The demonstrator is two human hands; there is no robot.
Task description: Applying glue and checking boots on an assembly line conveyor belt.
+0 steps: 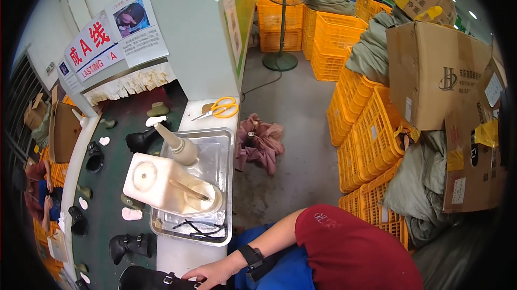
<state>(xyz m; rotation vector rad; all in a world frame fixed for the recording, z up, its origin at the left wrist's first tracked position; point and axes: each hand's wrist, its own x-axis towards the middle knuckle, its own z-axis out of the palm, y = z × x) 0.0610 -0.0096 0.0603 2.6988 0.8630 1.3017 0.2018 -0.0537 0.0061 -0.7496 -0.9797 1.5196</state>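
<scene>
My right hand (215,273), with a black band on its wrist, reaches in at the lower edge. Its fingers close over a black buckled boot (142,278), partly cut off by the frame. My left hand is out of sight. Above the hand stands a metal tray (230,182) holding a white plastic container (156,187) with a brush (186,187) in its opening. A beige nozzle bottle (184,150) and some thin black strips (199,231) share that tray. Left of it, another buckled boot (129,247) lies on the green conveyor belt (102,204).
Yellow-handled scissors (223,108) lie beyond the tray. Black boots (141,140), olive lasts (157,109) and pale sole-shaped pieces (132,213) are along the belt, which enters a grey machine (188,15). Orange crates (371,139) and cartons (431,74) are stacked at right. Another person (40,193) sits far left.
</scene>
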